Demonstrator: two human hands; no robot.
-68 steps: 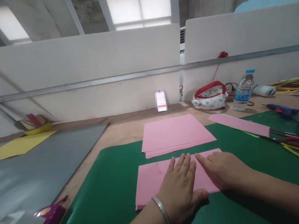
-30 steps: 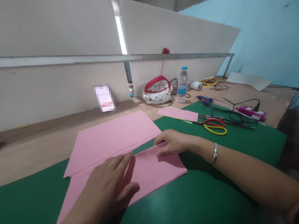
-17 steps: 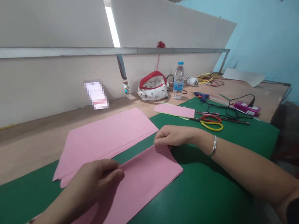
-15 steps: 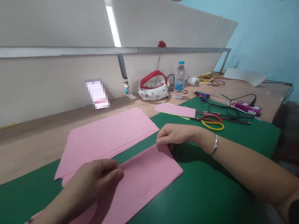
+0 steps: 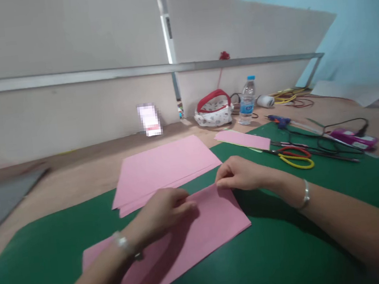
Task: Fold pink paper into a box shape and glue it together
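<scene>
A folded pink sheet of paper (image 5: 214,220) lies slanted on the green cutting mat (image 5: 282,249). At its far right corner my right hand (image 5: 238,173) is closed, pinching the folded edge between thumb and fingers. My left hand (image 5: 163,212) is closed on the same far edge, a short way left of the right one, with its thumb on the near side. My left forearm hides part of the paper. Just beyond both hands rests a stack of pink paper sheets (image 5: 167,162).
Behind my right hand lie scissors (image 5: 296,158), a pink paper strip (image 5: 243,140), a glue gun (image 5: 279,120) and a purple power strip (image 5: 353,139) with cords. A water bottle (image 5: 247,102), a pouch (image 5: 214,112) and a phone (image 5: 149,119) stand along the white partition.
My left hand has slid along the paper's far edge toward my right hand, which keeps its pinch at the corner. The view has swung left, bringing a grey flat thing into sight.
</scene>
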